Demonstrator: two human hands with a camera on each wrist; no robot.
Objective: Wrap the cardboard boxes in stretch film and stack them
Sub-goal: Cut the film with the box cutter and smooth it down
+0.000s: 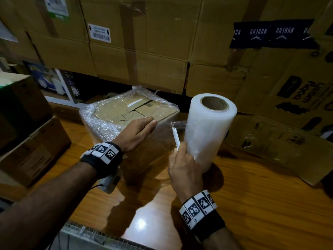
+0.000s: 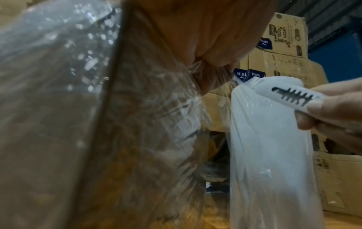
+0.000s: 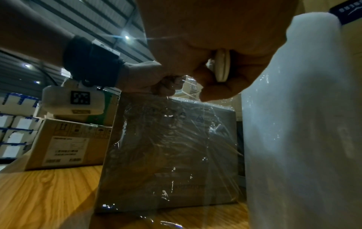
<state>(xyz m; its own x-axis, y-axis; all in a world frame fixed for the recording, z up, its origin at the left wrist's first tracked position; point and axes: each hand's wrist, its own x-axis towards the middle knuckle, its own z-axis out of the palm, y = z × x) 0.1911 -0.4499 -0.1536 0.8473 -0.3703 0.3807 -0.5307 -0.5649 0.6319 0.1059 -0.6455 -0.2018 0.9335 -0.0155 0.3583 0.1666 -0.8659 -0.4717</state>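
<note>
While left hand (image 1: 137, 131) presses box (image 1: 129, 112), right hand (image 1: 183, 170) grips cutter (image 1: 175, 138).

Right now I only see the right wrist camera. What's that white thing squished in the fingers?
Observer: A small white cutter. The right hand pinches it, tip pointing up.
Operator: What is it poking?
Observer: Its tip meets the film stretched between the box and the roll.
Operator: Where are the other hand's fingers?
Observer: The left hand lies flat on the box top, fingers straight.
</note>
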